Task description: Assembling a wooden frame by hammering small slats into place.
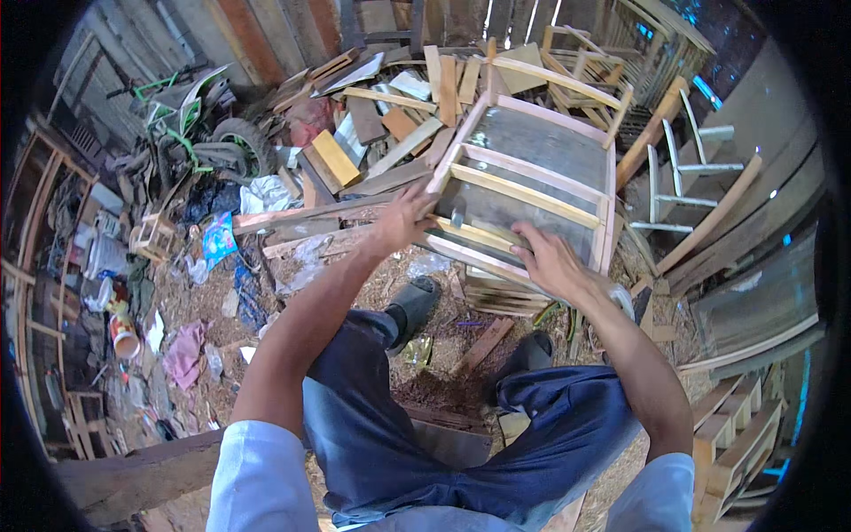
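In front of my knees stands a pale wooden frame (pixel 610 213), with a dark panel and crosswise slats. My left hand (pixel 406 217) grips the left rail near the close corner, its fingers bent around the edge. At the near side, my right hand (pixel 554 262) has its thumb and forefinger on either side of a light wooden slat (pixel 479 232). That slat runs between my two hands, just inside the frame's near rail. Part of its right end is hidden under my right hand. A second slat (pixel 523 195) crosses the frame farther away.
Scrap boards (pixel 390 133) lie heaped behind the frame. A green motorbike (pixel 199 133) stands at the back left. White ladder-like pieces (pixel 683 168) lean at the right. Stacked wooden pieces (pixel 505 297) sit under the frame's near edge. Litter and a pink cloth (pixel 184 355) cover the left floor.
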The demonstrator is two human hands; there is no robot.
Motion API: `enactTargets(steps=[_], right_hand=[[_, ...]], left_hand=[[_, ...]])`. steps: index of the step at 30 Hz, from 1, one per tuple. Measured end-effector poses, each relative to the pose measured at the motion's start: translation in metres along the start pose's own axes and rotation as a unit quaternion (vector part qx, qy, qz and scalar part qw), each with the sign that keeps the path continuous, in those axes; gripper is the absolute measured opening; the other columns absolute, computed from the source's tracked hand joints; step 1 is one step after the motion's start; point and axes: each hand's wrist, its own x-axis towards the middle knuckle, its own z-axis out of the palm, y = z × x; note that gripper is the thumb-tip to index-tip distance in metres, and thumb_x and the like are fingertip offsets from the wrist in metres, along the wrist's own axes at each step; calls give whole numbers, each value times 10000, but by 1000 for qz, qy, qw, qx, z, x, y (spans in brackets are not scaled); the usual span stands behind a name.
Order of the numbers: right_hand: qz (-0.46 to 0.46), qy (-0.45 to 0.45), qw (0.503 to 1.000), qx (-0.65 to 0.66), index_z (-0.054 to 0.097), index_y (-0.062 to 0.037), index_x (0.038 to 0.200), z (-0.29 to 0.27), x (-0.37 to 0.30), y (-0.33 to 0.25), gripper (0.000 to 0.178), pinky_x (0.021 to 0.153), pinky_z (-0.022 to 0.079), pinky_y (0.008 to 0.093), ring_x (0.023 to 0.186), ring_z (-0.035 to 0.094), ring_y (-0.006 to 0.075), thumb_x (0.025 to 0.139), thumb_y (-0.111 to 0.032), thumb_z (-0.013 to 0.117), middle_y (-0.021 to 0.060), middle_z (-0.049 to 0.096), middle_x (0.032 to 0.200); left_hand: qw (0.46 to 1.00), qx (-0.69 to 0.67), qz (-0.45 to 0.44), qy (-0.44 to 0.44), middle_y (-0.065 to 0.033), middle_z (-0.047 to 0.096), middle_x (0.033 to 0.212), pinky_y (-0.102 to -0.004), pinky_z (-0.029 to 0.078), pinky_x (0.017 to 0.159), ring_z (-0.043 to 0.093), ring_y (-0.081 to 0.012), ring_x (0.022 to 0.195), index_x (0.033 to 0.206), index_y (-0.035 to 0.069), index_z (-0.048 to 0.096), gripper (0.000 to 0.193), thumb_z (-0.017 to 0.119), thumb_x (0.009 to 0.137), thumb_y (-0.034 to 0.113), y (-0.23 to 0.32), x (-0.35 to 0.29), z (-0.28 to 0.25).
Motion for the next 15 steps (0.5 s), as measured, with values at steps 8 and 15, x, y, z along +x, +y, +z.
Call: enactTargets(steps=[8,15], right_hand=[[-39,-117,987,-106,529,-64,1093,26,29,-26,248,587,502,479,697,635,354,905,-226,532,214,619,824],[-72,-86,987,-117,528,-42,982,36,32,-23,236,579,497,478,651,621,393,913,-267,515,223,616,778]], left_hand=[[908,-301,-269,-111,-222,646,847,-417,502,731,657,-320,759,1202,-19,475,564,704,750,231,-14,-5,2],[944,-226,-223,-88,-203,661,880,-377,511,726,658,-302,789,1096,-13,561,481,743,713,215,-31,-5,24]])
